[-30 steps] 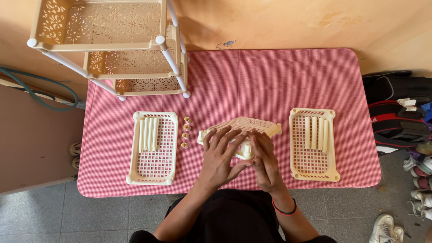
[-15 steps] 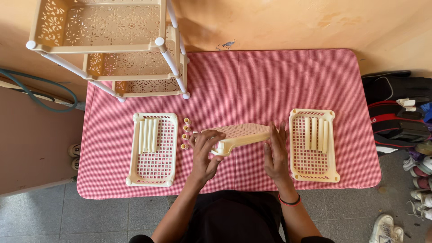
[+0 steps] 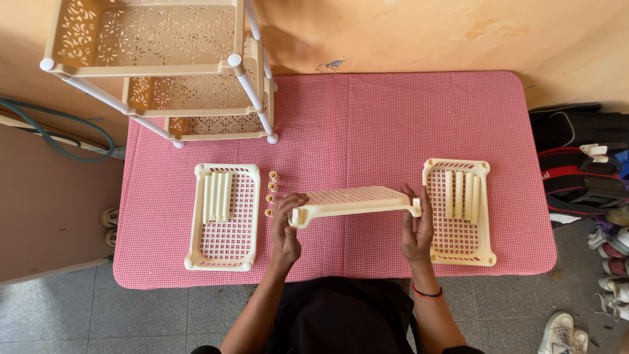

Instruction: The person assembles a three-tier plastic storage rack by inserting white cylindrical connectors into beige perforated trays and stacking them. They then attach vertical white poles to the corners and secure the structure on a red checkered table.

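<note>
I hold a cream plastic lattice shelf tray [image 3: 354,200] above the pink checked table [image 3: 380,124], tilted so its edge faces me. My left hand [image 3: 285,226] grips its left end. My right hand [image 3: 417,226] grips its right end. A second cream tray [image 3: 223,219] lies flat to the left with several white tubes [image 3: 216,195] in it. A third tray [image 3: 458,213] lies to the right, also holding several white tubes [image 3: 460,193].
Several small tan connector pieces [image 3: 271,193] sit in a column between the left tray and my left hand. An assembled cream rack with white poles [image 3: 164,72] stands at the table's back left. Bags [image 3: 580,170] and shoes [image 3: 563,331] lie on the floor at right.
My hands have moved apart from the tray's middle to its two ends. The tray has turned from flat under my hands to lifted and stretched sideways between them.
</note>
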